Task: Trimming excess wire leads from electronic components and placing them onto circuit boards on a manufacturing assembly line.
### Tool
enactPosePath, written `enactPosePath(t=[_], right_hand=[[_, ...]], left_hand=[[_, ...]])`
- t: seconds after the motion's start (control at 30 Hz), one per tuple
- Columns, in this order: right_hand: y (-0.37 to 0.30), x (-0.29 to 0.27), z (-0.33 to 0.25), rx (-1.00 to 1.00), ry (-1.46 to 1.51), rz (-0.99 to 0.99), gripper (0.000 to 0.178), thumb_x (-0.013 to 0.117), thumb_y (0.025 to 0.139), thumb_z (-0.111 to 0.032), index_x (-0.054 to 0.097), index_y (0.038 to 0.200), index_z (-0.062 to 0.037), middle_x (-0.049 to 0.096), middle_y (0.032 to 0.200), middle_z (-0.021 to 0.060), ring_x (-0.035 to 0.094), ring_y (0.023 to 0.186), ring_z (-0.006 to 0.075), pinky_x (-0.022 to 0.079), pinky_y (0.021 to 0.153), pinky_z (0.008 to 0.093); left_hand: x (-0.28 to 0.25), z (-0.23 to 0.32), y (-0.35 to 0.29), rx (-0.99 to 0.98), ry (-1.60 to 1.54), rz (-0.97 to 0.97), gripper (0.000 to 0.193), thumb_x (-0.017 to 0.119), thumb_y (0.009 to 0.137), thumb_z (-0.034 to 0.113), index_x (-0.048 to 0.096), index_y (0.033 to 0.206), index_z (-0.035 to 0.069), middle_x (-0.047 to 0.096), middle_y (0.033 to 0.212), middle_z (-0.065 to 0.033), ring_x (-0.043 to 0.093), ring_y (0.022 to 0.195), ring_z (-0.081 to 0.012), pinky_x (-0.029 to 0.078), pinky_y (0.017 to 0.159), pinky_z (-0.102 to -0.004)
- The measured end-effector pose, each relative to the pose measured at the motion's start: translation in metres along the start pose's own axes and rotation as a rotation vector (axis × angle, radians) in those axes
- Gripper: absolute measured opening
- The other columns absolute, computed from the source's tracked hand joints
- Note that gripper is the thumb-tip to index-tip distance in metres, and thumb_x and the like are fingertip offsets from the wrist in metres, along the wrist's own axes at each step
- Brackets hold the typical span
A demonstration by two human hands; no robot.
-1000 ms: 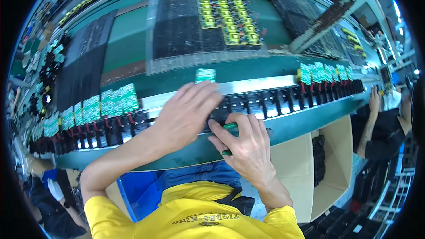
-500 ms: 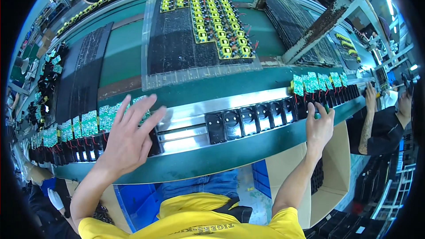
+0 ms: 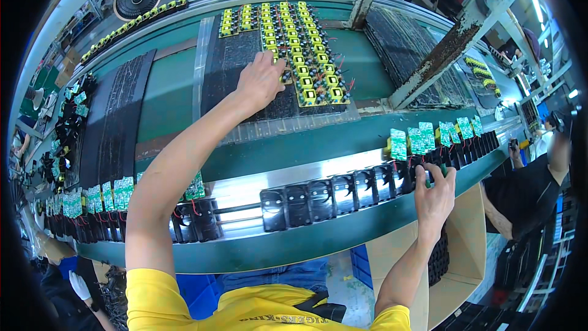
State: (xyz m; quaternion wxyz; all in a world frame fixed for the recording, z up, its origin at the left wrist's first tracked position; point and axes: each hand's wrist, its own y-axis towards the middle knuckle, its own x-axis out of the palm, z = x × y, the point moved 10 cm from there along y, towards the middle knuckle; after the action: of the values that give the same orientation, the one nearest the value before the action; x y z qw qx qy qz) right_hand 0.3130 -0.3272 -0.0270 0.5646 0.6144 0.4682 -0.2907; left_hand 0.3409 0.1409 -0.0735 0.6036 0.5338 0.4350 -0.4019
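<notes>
My left hand point(image 3: 262, 81) reaches over the bench, its fingers curled down onto the near left edge of a block of circuit boards point(image 3: 303, 55) with yellow transformers. The fingers are closed on one board there, which they mostly hide. Down at the front row, my right hand point(image 3: 435, 193) has its thumb and fingers bent at a black plastic case point(image 3: 403, 178). Something small and green point(image 3: 444, 170) shows between those fingers; its kind is hidden. To its left stand several open black cases point(image 3: 321, 199) on the metal rail point(image 3: 245, 199).
Cases with green boards point(image 3: 110, 199) on red wires stand at the left; more such boards point(image 3: 422, 138) stand at the right. A rusty post point(image 3: 438, 40) rises from the bench. A cardboard box point(image 3: 468, 239) is below right. Another person point(image 3: 527, 190) works at the far right.
My left hand has moved from above the left end of the rail up to the transformer boards. My right hand has come slightly nearer, and the open cases sit further left.
</notes>
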Motion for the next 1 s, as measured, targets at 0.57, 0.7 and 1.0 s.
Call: enactPosePath(t=[0.57, 0.7, 1.0], right_hand=[[-0.061, -0.077, -0.214, -0.869, 0.837, -0.286, 0.048, 0.095, 0.077, -0.003, 0.092, 0.123, -0.0142, 0.061, 0.109, 0.0069, 0.056, 0.089, 0.0205, 0.050, 0.077, 0.0323], [-0.070, -0.085, -0.210, -0.926, 1.085, -0.310, 0.043, 0.097, 0.079, -0.007, 0.092, 0.121, -0.0163, 0.062, 0.109, 0.0054, 0.058, 0.087, 0.0185, 0.051, 0.076, 0.0318], [-0.091, -0.066, -0.204, -0.254, 1.647, -0.244, 0.024, 0.096, 0.085, -0.006, 0.091, 0.109, -0.0095, 0.062, 0.109, 0.0040, 0.056, 0.087, 0.0141, 0.048, 0.073, 0.0280]], left_hand=[[-0.148, 0.154, -0.135, 0.403, -0.834, -0.497, 0.040, 0.084, 0.078, 0.007, 0.066, 0.112, 0.003, 0.075, 0.107, -0.0104, 0.069, 0.090, -0.0284, 0.058, 0.081, -0.0409], [-0.160, 0.148, -0.165, 0.261, -0.921, -0.669, 0.037, 0.084, 0.080, 0.007, 0.065, 0.112, 0.004, 0.075, 0.108, -0.0107, 0.067, 0.089, -0.0285, 0.057, 0.079, -0.0417], [-0.201, 0.140, -0.205, 0.205, -1.164, -0.141, 0.022, 0.078, 0.093, 0.005, 0.065, 0.111, 0.004, 0.072, 0.104, -0.0103, 0.062, 0.085, -0.0235, 0.052, 0.074, -0.0363]])
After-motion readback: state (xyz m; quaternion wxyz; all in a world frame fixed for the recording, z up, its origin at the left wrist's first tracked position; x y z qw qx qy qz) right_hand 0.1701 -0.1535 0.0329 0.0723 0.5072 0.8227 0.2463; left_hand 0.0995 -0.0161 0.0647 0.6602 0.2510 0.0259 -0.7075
